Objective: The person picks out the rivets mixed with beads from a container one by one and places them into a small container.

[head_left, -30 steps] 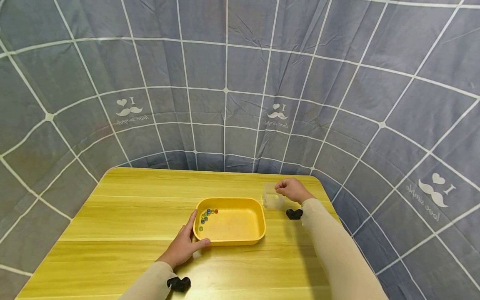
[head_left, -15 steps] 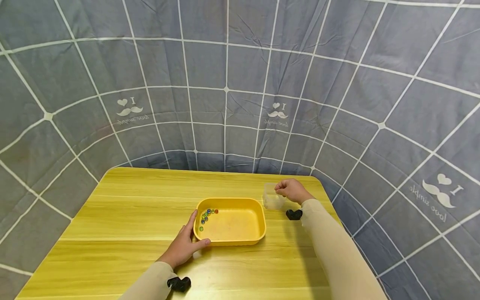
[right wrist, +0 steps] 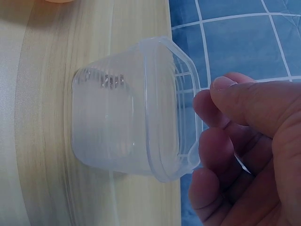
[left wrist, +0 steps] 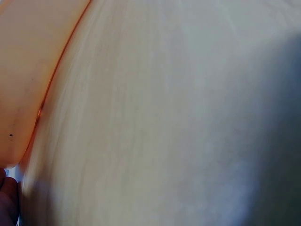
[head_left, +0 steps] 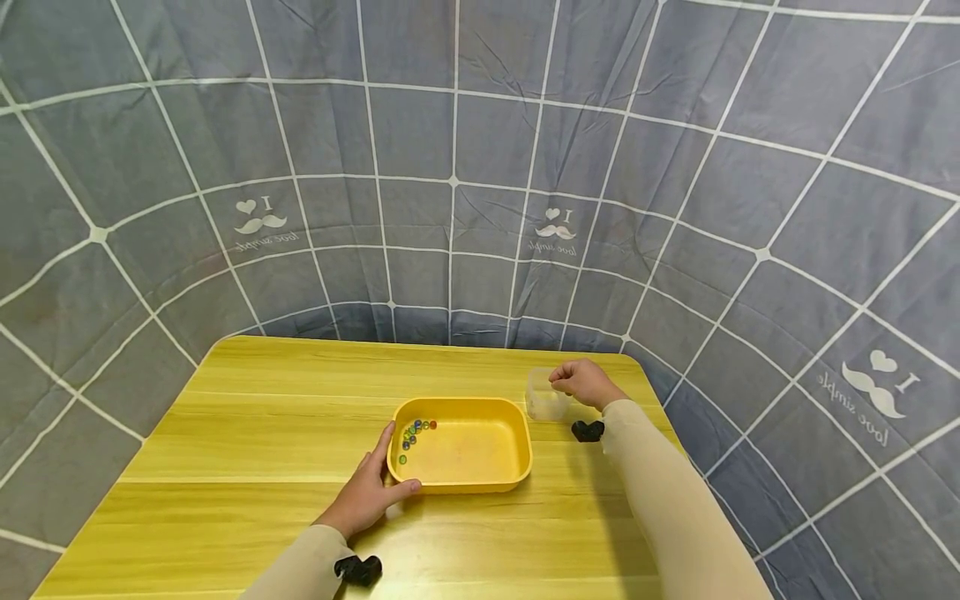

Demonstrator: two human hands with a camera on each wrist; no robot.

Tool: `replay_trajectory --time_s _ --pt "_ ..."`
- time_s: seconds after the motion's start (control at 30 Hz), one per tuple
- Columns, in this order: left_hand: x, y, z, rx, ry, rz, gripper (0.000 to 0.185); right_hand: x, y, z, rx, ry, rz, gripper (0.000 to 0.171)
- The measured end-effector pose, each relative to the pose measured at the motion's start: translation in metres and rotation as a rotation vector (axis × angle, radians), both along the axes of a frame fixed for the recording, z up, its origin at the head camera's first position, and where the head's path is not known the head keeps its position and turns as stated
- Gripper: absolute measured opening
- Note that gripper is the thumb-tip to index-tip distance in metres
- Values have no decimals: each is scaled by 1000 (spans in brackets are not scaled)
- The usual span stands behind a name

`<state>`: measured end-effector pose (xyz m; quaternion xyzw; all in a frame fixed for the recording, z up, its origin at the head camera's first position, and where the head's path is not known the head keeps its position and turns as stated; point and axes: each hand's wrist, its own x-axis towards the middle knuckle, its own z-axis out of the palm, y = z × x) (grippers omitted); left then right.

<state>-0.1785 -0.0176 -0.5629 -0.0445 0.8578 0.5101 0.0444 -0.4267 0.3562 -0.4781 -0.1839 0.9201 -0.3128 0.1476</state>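
Note:
My left hand [head_left: 365, 493] grips the near left corner of a yellow plastic tray [head_left: 468, 487], its thumb at the front rim and fingers along the left side. Several coloured glass marbles [head_left: 413, 430] lie in the tray's left end. Right of the tray stands a clear plastic box [right wrist: 113, 132], its open rim upward. My right hand [head_left: 590, 383] hovers over that rim; in the right wrist view the fingers curl, with thumb and index tips together and nothing visible between them. Small dark shapes [right wrist: 112, 81] show through the ribbed wall near the box's bottom.
A wood-grain table [head_left: 247, 467] carries everything. Behind and around it hangs a grey-blue curtain [head_left: 408, 217] with a white grid. Black wrist mounts [head_left: 357, 570] sit on both sleeves. The table's far edge runs just behind the clear box.

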Motion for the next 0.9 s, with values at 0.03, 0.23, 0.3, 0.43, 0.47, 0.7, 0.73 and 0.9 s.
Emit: replay_trajectory --time_s 0.03,0.23,0.3,0.43,0.47,0.7,0.73,0.9 --pt "-1 1 0 -4 0 3 118 -2 1 0 -1 -1 3 21" --pt "-5 8 0 -18 -5 18 118 -14 3 -3 4 -11 19 22" --pt "-7 10 0 -17 -7 21 118 -17 4 -3 4 -9 28 22" --pt "-10 14 0 -7 -10 30 118 -24 6 -2 -1 -6 42 22" --pt "-11 15 0 -5 -10 32 118 -25 6 -2 -3 -6 43 22" --pt "-15 19 2 -4 -6 46 118 -34 8 0 -1 24 73 23" --pt "-16 20 2 -2 -6 48 118 -35 8 0 -2 22 73 23" --pt "-20 23 2 0 -6 56 118 -41 5 2 -8 -5 51 26"
